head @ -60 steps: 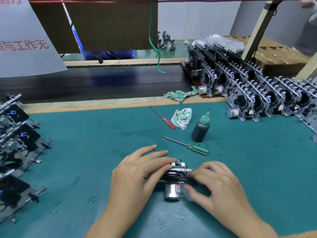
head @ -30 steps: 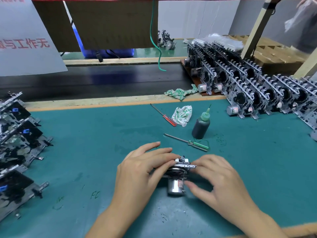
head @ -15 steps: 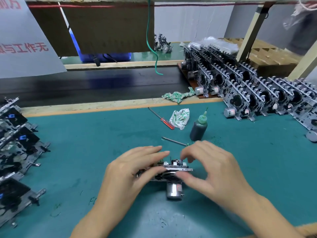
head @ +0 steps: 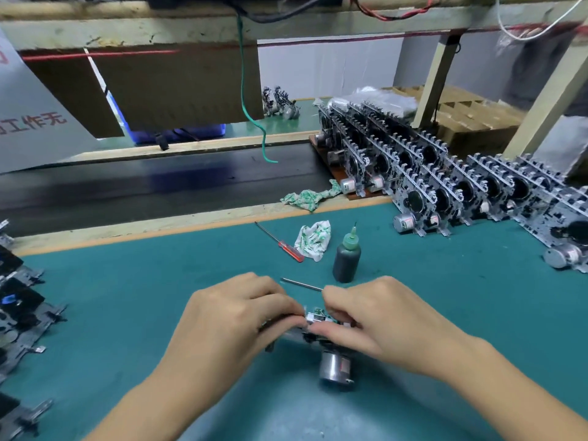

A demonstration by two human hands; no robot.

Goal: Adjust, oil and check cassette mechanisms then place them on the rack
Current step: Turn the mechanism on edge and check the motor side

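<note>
Just behind: oil bottle (head: 346, 260), screwdriver (head: 300, 284)

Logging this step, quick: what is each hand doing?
Left hand: grips the cassette mechanism.
Right hand: pinches the same mechanism.

Grey hanging sign (head: 28, 122) at far left, red Chinese characters "工作无" readable, the rest cut off

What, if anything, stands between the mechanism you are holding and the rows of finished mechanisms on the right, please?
Nothing visible blocks it. Both the left hand and right hand grip the cassette mechanism; bare green mat leads to the finished rows. The oil bottle stands left of that line.
</note>
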